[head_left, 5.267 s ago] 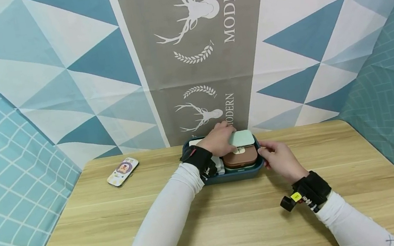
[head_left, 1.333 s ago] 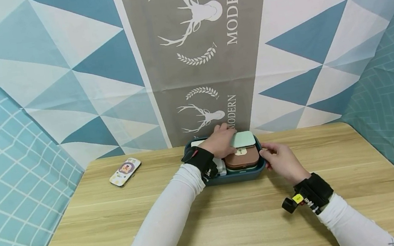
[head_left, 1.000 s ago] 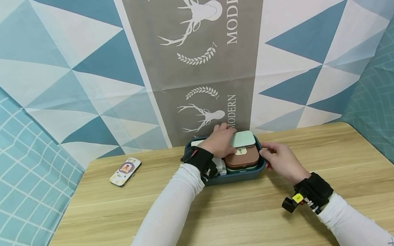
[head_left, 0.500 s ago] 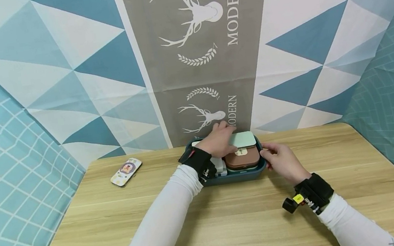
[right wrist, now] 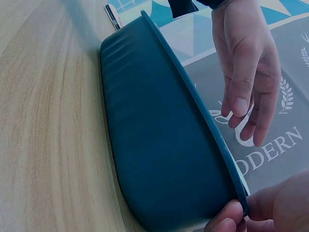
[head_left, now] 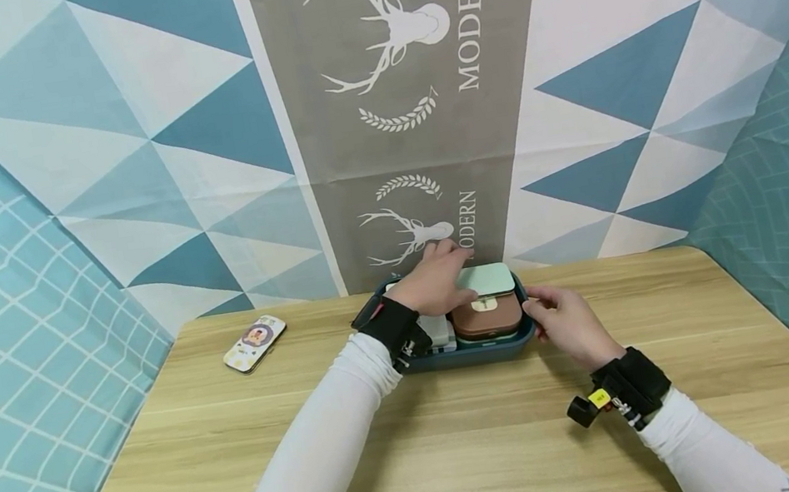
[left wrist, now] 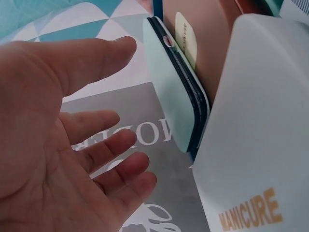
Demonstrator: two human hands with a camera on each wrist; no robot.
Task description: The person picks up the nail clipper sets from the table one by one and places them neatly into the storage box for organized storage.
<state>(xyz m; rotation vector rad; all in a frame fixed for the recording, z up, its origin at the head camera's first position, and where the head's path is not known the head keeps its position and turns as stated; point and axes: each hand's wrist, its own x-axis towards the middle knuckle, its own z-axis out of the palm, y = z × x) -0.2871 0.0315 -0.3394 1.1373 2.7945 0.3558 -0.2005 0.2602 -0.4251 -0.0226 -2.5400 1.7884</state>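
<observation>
A dark blue plastic basket [head_left: 471, 356] stands against the back wall, packed with cases. Just above it is my left hand [head_left: 433, 282], thumb and fingers spread, with nothing between them in the left wrist view. Beside that hand lies a flat mint-green case [left wrist: 171, 89], on a brown case [head_left: 486, 317] with a cream label. A white case [left wrist: 256, 121] marked MANICURE fills the right of the left wrist view. My right hand [head_left: 568, 322] pinches the basket's right rim, thumb on one side and fingertips [right wrist: 231, 212] on the other in the right wrist view.
Off to the left on the wooden table [head_left: 469, 454] lies a flat, rounded white item [head_left: 255, 344] with a cartoon print. A patterned cloth wall [head_left: 575, 128] rises directly behind the basket, with blue tiled sheets [head_left: 11, 317] at the sides.
My left wrist has shifted slightly left and the hand has lifted a little from beside the mint-green case. My right hand keeps its place on the rim; the cases look unmoved.
</observation>
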